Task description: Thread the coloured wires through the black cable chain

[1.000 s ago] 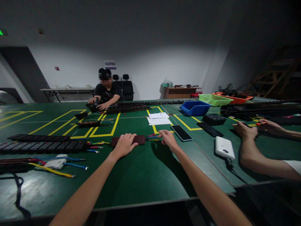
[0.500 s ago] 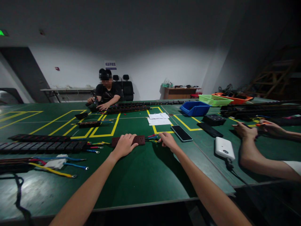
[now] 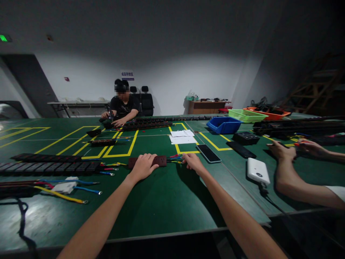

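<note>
A dark red socket strip lies crosswise on the green table in front of me. My left hand is closed over its middle, fingers across the top and thumb along the near side. Red, blue, green and yellow wires come out of the strip's right end. At their far ends my right hand is pinched, with the yellow-green wire reaching its fingertips. A yellow-green wire also shows at the strip's left end.
Black socket strips with lugged wires lie at left. To the right are a phone, a white power bank and a blue bin. A co-worker's hands work at far right; another person sits opposite.
Both my hands stay in place on the strip and the wires. The whole view has shifted very slightly. The co-worker's hands at the right have barely moved.
</note>
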Demonstrator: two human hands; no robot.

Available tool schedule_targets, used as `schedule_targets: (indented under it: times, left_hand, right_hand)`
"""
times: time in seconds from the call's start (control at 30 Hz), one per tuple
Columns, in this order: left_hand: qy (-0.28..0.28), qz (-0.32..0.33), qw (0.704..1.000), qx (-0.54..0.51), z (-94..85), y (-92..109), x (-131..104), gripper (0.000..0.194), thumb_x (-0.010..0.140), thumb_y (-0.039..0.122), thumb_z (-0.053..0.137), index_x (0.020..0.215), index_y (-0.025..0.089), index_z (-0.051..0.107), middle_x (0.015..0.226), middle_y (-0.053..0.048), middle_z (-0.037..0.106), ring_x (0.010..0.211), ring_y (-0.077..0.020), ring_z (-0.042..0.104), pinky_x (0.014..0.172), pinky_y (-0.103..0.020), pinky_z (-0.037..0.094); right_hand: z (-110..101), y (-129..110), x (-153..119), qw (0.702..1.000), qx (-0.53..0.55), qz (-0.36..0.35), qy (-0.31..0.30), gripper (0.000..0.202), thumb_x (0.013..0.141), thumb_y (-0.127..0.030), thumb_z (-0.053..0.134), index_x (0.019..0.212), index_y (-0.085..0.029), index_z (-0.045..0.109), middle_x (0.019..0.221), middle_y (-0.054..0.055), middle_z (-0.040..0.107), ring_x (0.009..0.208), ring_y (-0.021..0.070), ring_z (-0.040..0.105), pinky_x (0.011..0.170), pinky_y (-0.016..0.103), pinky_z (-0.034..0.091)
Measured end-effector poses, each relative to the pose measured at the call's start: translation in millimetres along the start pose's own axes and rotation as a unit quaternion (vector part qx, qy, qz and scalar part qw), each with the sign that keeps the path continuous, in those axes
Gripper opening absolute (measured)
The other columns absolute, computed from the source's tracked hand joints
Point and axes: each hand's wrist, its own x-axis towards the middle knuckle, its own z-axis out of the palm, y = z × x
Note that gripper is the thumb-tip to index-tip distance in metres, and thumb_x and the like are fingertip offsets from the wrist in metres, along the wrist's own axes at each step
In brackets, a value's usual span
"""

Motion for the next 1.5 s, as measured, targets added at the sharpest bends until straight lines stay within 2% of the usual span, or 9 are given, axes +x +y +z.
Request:
schedule_targets:
  times: [0.2, 0.37, 0.53, 0.77, 1.0, 1.1, 1.2, 1.33, 1.5]
  left_hand:
    - [-0.002, 0.000, 1.000, 0.009, 1.2, -0.6, 0.6, 0.050, 0.099, 0.051, 0.048, 0.136, 0.019, 0.051, 0.122, -0.013, 0.065, 0.109, -0.0277, 0.059, 0.091, -0.039, 0.041]
    - [-0.002, -0.002, 1.000, 0.013, 1.0, 0.4, 0.5, 0.049, 0.098, 0.050, 0.049, 0.136, 0.019, 0.051, 0.123, -0.013, 0.065, 0.110, -0.0277, 0.058, 0.091, -0.039, 0.040]
    - [-0.002, -0.001, 1.000, 0.008, 0.8, 0.2, 0.5, 0.050, 0.098, 0.051, 0.048, 0.137, 0.019, 0.051, 0.122, -0.013, 0.065, 0.109, -0.0276, 0.059, 0.092, -0.039, 0.040]
    - [-0.006, -0.002, 1.000, 0.007, -1.4, 1.3, 0.1, 0.050, 0.099, 0.050, 0.047, 0.137, 0.018, 0.051, 0.125, -0.013, 0.064, 0.112, -0.0278, 0.058, 0.093, -0.040, 0.041]
    - [-0.005, -0.002, 1.000, 0.004, -2.4, 1.1, -0.2, 0.050, 0.099, 0.051, 0.048, 0.136, 0.019, 0.052, 0.123, -0.013, 0.065, 0.110, -0.0276, 0.059, 0.093, -0.040, 0.041]
    - [-0.007, -0.001, 1.000, 0.004, -0.9, 0.5, 0.2, 0.050, 0.098, 0.051, 0.048, 0.137, 0.019, 0.052, 0.123, -0.013, 0.065, 0.111, -0.0278, 0.058, 0.093, -0.040, 0.041]
    - [-0.004, -0.002, 1.000, 0.010, 0.7, 0.5, 0.4, 0.051, 0.098, 0.051, 0.048, 0.137, 0.018, 0.052, 0.123, -0.014, 0.065, 0.111, -0.0282, 0.058, 0.094, -0.040, 0.041]
    - [-0.002, -0.004, 1.000, 0.013, 1.2, 0.4, 0.7, 0.051, 0.098, 0.050, 0.050, 0.137, 0.018, 0.052, 0.123, -0.014, 0.065, 0.111, -0.0282, 0.059, 0.094, -0.040, 0.042]
    - [0.002, 0.000, 1.000, 0.005, -1.4, 0.0, 1.4, 0.049, 0.098, 0.050, 0.049, 0.136, 0.019, 0.052, 0.123, -0.013, 0.065, 0.111, -0.0280, 0.059, 0.094, -0.040, 0.043]
  right_hand:
    - [1.6, -8.5, -6.5, 0.999, 0.027, -0.027, -0.020, 0.031, 0.098, -0.040, 0.047, 0.088, -0.014, 0.061, 0.082, 0.002, 0.067, 0.040, 0.0046, 0.054, 0.035, 0.015, 0.035]
    - [1.8, -6.9, -6.0, 0.999, 0.030, -0.005, -0.011, 0.034, 0.099, -0.043, 0.046, 0.094, -0.014, 0.062, 0.091, 0.005, 0.068, 0.042, 0.0053, 0.057, 0.035, 0.016, 0.037]
    - [2.3, -6.0, -4.4, 0.999, 0.031, 0.006, -0.003, 0.037, 0.099, -0.044, 0.048, 0.108, -0.013, 0.064, 0.099, 0.009, 0.071, 0.046, 0.0067, 0.060, 0.035, 0.015, 0.037]
    - [3.0, -16.8, -12.4, 0.988, 0.149, -0.025, -0.038, 0.042, 0.096, -0.041, 0.054, 0.130, -0.016, 0.058, 0.125, 0.013, 0.067, 0.048, 0.0056, 0.058, 0.038, 0.017, 0.044]
    - [-1.0, -28.9, -19.5, 0.976, 0.207, -0.055, -0.025, 0.030, 0.097, -0.031, 0.050, 0.122, -0.017, 0.059, 0.113, 0.009, 0.073, 0.043, 0.0047, 0.052, 0.036, 0.017, 0.040]
    - [0.9, -26.7, -17.7, 0.981, 0.189, -0.042, -0.019, 0.030, 0.097, -0.032, 0.050, 0.122, -0.016, 0.058, 0.116, 0.009, 0.071, 0.042, 0.0047, 0.053, 0.036, 0.018, 0.041]
    - [3.1, -20.2, -13.8, 0.991, 0.127, -0.031, 0.000, 0.033, 0.097, -0.036, 0.051, 0.121, -0.015, 0.058, 0.114, 0.010, 0.071, 0.042, 0.0051, 0.054, 0.037, 0.018, 0.041]
    - [1.6, -9.5, -6.8, 0.999, 0.032, -0.010, 0.040, 0.033, 0.096, -0.038, 0.050, 0.113, -0.014, 0.064, 0.094, 0.007, 0.073, 0.044, 0.0074, 0.057, 0.039, 0.018, 0.042]
    - [-1.0, -1.7, -0.7, 0.998, -0.050, -0.004, 0.030, 0.035, 0.096, -0.042, 0.048, 0.091, -0.014, 0.068, 0.063, 0.002, 0.064, 0.047, 0.0105, 0.060, 0.042, 0.017, 0.038]
